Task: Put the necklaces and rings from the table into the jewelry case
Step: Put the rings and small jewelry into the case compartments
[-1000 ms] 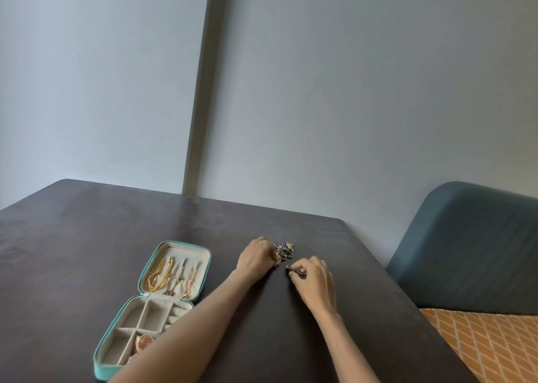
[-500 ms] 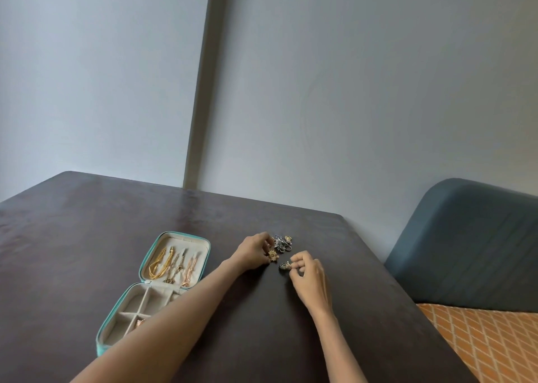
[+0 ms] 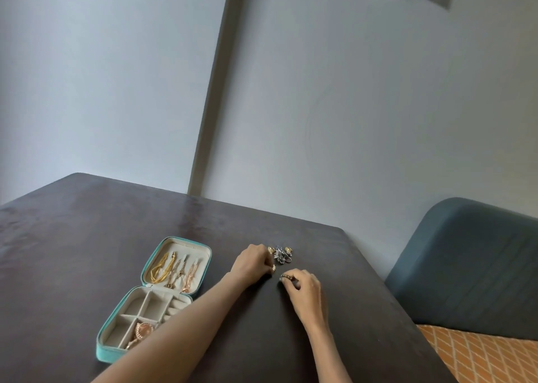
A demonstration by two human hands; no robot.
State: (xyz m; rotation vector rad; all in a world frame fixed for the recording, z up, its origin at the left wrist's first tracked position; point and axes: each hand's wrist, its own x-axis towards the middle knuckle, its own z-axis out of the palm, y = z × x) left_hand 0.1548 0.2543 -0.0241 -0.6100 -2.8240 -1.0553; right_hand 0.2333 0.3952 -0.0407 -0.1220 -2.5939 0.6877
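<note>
With necklaces already hanging in the lid of the jewelry case (image 3: 151, 298) at left, and one rose-gold piece in a near compartment, I judge we're on the rings step. Left hand (image 3: 252, 263): grip curled, pinching a small pale ring (image 3: 274, 268) at the fingertips. Ring pile (image 3: 281, 255) sits on the surface (image 3: 87, 222) just right of that hand, touching or nearly so; can't tell which. Right hand (image 3: 302, 286): grip curled, pinching a darker ring (image 3: 285, 277) just off the surface. Next move likely calls for carrying both rings left to the case's ring rolls, without dropping them.
</note>
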